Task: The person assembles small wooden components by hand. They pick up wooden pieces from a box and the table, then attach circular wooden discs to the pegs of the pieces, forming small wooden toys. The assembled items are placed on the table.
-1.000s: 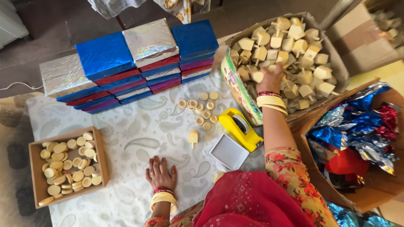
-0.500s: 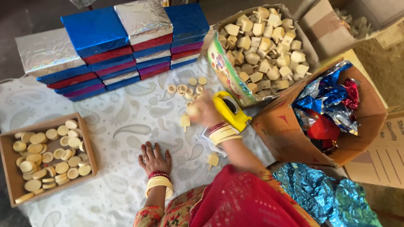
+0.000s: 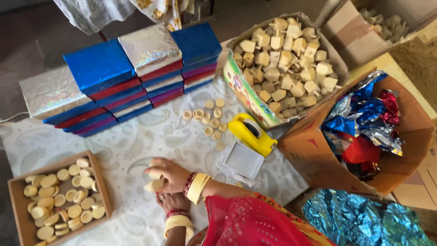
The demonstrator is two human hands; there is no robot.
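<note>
Pinched in the right hand [image 3: 166, 175] was a pale piece [image 3: 154, 185], directly over the flat, empty left hand [image 3: 172, 200], beside the tray [image 3: 102, 182] at the cloth's near-left corner.

Stacked flat boxes [image 3: 132, 77]: glossy foil wrap, blue and silver tops, holographic sheen. Table cloth [image 3: 150, 136]: matt printed fabric, pale paisley. Near-left tray [image 3: 104, 184]: raw matt wood or board; discs [image 3: 59, 200] inside matt, cream, waxy-looking. Tape dispenser [image 3: 251, 133]: smooth glossy yellow plastic. Right carton [image 3: 314, 159]: matt brown cardboard; foil sheets [image 3: 364, 118] within crinkled, metallic. Far blocks [image 3: 287, 59]: matt, pale. Right hand [image 3: 166, 173]: bangles smooth, plastic-like.
</note>
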